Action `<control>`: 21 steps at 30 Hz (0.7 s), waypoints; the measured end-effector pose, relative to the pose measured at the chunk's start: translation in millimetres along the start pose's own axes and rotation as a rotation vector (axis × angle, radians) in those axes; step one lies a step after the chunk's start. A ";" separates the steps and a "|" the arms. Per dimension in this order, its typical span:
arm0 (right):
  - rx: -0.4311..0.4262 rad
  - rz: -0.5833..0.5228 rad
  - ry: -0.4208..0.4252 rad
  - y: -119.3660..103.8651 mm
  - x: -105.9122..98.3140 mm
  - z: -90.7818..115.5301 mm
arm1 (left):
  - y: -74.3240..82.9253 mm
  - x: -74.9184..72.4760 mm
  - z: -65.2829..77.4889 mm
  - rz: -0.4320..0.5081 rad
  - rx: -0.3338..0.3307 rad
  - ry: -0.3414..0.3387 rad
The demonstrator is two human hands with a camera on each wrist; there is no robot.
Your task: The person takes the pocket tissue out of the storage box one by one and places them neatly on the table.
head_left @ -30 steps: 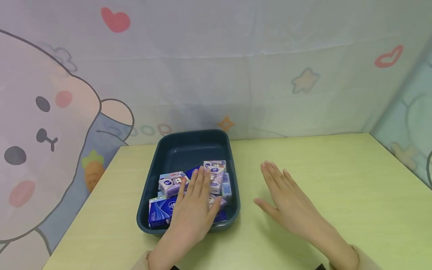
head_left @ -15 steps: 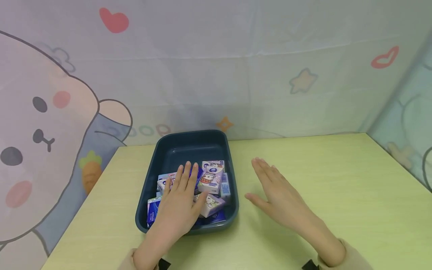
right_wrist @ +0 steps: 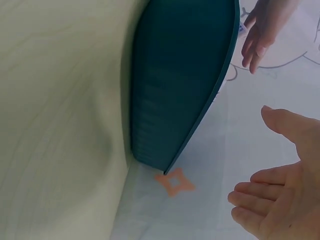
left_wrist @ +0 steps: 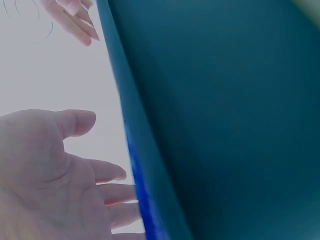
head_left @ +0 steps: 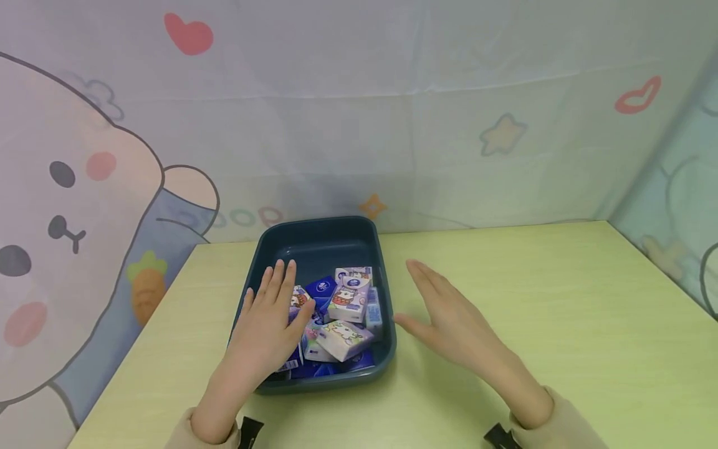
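Observation:
A dark teal plastic bin [head_left: 314,240] stands on the table, holding a pile of small tissue packs. Among them are a lilac pack with a cartoon print [head_left: 349,300], a white and purple pack [head_left: 343,340] and a dark blue pack [head_left: 322,288]. My left hand [head_left: 260,327] hovers over the bin's left side, fingers straight and thumb spread, hiding the packs beneath it. In the left wrist view its palm [left_wrist: 55,180] faces the bin's wall with nothing held. To the right of the bin, my right hand [head_left: 457,321] is held above the table, fingers extended and thumb apart, holding nothing.
The pale yellow-green table [head_left: 533,280] extends to both sides of the bin. Right behind it hangs a cloth backdrop [head_left: 336,125] with cartoon prints, close to the bin's far end. A dark cable [head_left: 708,280] shows at the right edge.
My left hand has moved left across the packs, uncovering those in the middle. My right hand has shifted left toward the bin. The packs and the bin stay put.

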State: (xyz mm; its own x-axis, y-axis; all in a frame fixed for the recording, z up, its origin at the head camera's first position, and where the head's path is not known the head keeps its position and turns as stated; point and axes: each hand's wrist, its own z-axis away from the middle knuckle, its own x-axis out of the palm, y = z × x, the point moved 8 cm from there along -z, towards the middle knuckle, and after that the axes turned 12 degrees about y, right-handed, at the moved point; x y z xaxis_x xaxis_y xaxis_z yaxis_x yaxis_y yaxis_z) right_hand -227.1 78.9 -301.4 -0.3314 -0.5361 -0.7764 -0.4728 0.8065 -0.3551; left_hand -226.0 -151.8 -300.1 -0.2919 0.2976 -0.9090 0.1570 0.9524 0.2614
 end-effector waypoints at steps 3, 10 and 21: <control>0.019 -0.020 -0.011 -0.3 2.8 -3.5 | -8.8 -0.4 -3.0 0.010 -0.013 -0.009; 0.026 -0.066 -0.032 -3.7 10.7 -9.5 | -23.0 4.0 -7.9 0.056 -0.034 -0.045; -0.008 -0.184 -0.037 -13.3 26.6 -19.1 | -50.1 8.4 -16.1 0.137 -0.069 -0.073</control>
State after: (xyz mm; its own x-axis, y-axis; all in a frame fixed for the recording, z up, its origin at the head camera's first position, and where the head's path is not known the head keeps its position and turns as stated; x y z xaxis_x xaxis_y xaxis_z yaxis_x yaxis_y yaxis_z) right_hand -245.3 49.1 -307.4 -0.2086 -0.6645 -0.7176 -0.5290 0.6938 -0.4887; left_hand -251.5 -195.9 -315.6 -0.2021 0.4219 -0.8838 0.1249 0.9062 0.4040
